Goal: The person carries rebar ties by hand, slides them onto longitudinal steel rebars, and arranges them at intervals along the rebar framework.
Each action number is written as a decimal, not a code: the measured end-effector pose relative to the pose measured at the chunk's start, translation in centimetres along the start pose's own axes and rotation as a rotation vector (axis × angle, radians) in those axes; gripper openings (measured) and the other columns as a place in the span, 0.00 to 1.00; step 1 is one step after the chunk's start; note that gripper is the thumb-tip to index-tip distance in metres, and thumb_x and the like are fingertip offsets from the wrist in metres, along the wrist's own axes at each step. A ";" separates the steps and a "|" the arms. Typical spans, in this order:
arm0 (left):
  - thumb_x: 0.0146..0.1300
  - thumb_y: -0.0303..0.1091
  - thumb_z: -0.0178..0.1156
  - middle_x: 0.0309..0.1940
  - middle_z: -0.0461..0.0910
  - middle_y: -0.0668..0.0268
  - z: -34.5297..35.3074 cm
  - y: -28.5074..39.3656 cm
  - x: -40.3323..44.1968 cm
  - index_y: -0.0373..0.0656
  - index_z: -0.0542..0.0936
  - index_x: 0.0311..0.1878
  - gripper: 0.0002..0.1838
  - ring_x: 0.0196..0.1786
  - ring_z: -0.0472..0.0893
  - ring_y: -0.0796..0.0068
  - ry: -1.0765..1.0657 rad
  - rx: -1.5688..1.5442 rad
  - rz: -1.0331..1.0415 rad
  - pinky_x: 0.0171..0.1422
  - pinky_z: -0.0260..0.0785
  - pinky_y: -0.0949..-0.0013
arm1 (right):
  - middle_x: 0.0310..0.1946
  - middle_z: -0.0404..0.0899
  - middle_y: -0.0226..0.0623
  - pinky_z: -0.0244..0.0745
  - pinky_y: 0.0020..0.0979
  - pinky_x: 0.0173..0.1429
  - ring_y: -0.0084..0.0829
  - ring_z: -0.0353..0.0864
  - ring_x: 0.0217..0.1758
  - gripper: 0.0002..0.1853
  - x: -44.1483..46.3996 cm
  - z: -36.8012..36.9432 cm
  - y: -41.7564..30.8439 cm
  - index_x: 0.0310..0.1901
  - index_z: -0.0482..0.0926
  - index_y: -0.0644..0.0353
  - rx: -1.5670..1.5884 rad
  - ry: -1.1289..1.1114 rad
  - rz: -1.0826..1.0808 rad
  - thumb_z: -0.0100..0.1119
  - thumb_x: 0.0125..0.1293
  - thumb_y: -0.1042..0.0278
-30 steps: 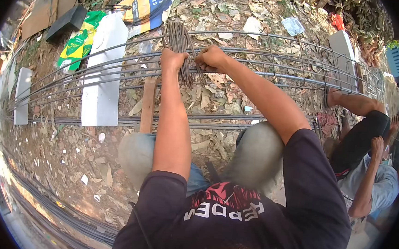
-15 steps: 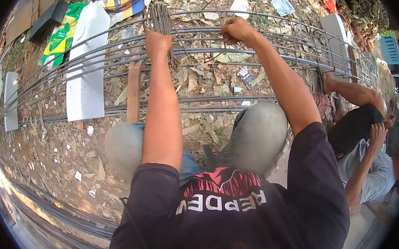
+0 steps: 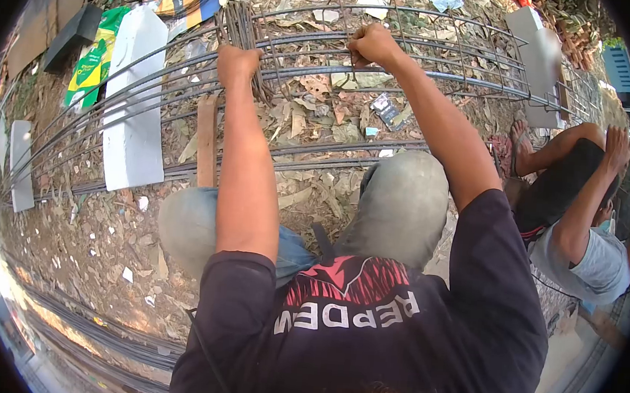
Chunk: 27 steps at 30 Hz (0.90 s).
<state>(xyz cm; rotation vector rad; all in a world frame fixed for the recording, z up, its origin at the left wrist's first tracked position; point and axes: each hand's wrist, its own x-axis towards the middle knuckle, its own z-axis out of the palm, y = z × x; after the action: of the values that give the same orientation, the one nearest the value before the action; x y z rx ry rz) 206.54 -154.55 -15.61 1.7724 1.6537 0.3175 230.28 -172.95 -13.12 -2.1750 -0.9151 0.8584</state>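
Long steel bars run across the view at arm's length, with square wire stirrups around them at the right. A bundle of stirrups hangs on the bars at the upper left. My left hand is closed round the near part of this bundle. To its right, my right hand pinches a thin stirrup at the bars; its fingertips are partly hidden by the hand itself.
A white block lies under the bars on the left, another white block at the right. A brown wooden piece is near my knee. A co-worker sits at the right. More bars lie on the leafy ground.
My right hand has moved right along the bars, away from the bundle and my left hand. The co-worker's arm has risen. The whole view has shifted somewhat.
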 end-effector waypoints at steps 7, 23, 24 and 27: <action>0.51 0.44 0.81 0.52 0.86 0.42 -0.8 0.6 -1.1 0.27 0.72 0.62 0.42 0.57 0.87 0.47 -0.010 -0.005 0.006 0.64 0.75 0.50 | 0.25 0.88 0.42 0.87 0.34 0.40 0.32 0.90 0.29 0.11 0.4 2.5 0.5 0.35 0.87 0.69 0.078 0.035 -0.046 0.69 0.65 0.66; 0.55 0.40 0.74 0.24 0.84 0.51 -15.3 -0.3 6.8 0.33 0.83 0.30 0.17 0.29 0.84 0.60 -0.237 0.364 0.607 0.40 0.75 0.57 | 0.36 0.88 0.54 0.84 0.50 0.46 0.53 0.90 0.40 0.09 3.0 1.5 -8.3 0.34 0.87 0.63 -0.560 0.304 -0.478 0.63 0.53 0.70; 0.55 0.37 0.72 0.26 0.84 0.51 -16.7 -0.6 5.2 0.34 0.83 0.34 0.15 0.31 0.84 0.58 -0.208 0.430 0.631 0.41 0.76 0.56 | 0.37 0.88 0.51 0.84 0.49 0.47 0.51 0.90 0.42 0.07 5.2 3.0 -7.9 0.32 0.87 0.62 -0.571 0.310 -0.491 0.64 0.54 0.70; 0.57 0.35 0.72 0.42 0.85 0.46 -17.5 -6.0 2.8 0.33 0.81 0.46 0.19 0.45 0.85 0.47 -0.211 0.500 0.619 0.53 0.75 0.52 | 0.43 0.87 0.43 0.78 0.46 0.59 0.44 0.84 0.55 0.09 6.0 5.2 -8.0 0.39 0.88 0.58 -0.636 0.374 -0.573 0.64 0.57 0.68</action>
<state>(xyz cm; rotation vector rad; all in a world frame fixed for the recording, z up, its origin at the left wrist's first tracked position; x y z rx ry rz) 191.73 -146.75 -7.18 2.5812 1.0546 -0.0274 226.70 -162.32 -12.21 -2.2457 -1.6436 -0.1421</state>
